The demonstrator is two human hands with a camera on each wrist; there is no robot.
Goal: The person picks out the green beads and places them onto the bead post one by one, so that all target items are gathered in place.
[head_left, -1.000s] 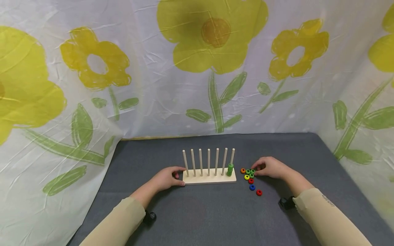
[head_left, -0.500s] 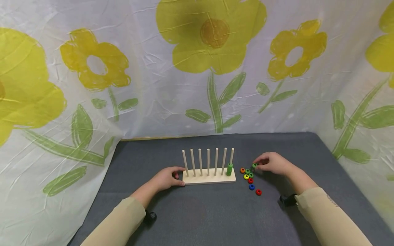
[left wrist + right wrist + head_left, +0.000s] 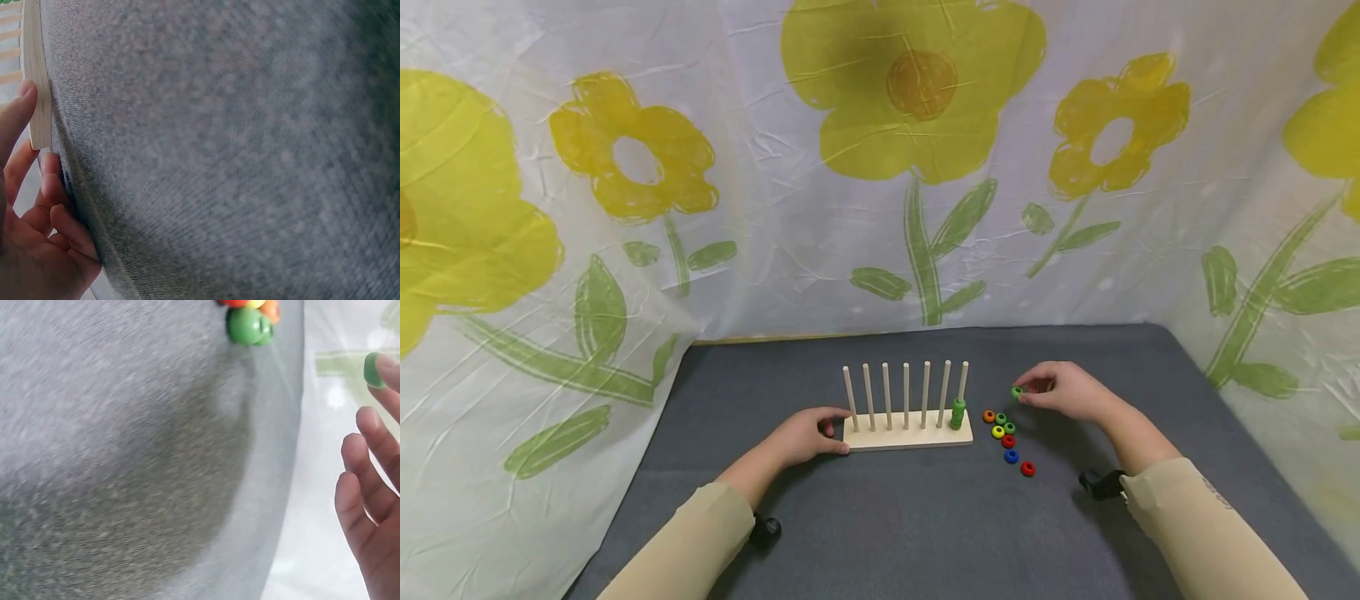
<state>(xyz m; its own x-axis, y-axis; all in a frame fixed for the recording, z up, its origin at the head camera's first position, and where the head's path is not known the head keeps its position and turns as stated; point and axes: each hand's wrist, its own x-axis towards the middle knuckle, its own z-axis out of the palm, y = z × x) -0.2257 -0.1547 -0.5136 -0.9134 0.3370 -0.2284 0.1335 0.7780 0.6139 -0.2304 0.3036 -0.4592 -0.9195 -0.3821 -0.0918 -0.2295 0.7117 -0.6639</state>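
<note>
A pale wooden peg rack [image 3: 887, 439] with a row of upright pegs stands on the table; green beads [image 3: 958, 413] are stacked on its rightmost peg. My left hand [image 3: 799, 437] grips the left end of the rack's base, and in the left wrist view the thumb presses on the wooden base [image 3: 39, 112]. Right of the rack, my right hand [image 3: 1066, 392] pinches a green bead [image 3: 1017, 392] between thumb and finger, raised above the table. In the right wrist view this green bead [image 3: 374, 370] sits at the fingertips while the other fingers are loosely bent.
Loose beads lie just right of the rack: orange [image 3: 988, 416], green [image 3: 1001, 419], yellow [image 3: 997, 432], blue [image 3: 1011, 457] and red [image 3: 1027, 469] ones among them. A dark grey cloth [image 3: 880, 525] covers the table. Behind it hangs a flowered curtain [image 3: 775, 250].
My right hand has lifted the green bead from the loose group and moved it up, then slightly left. My left hand stays on the rack's end.
</note>
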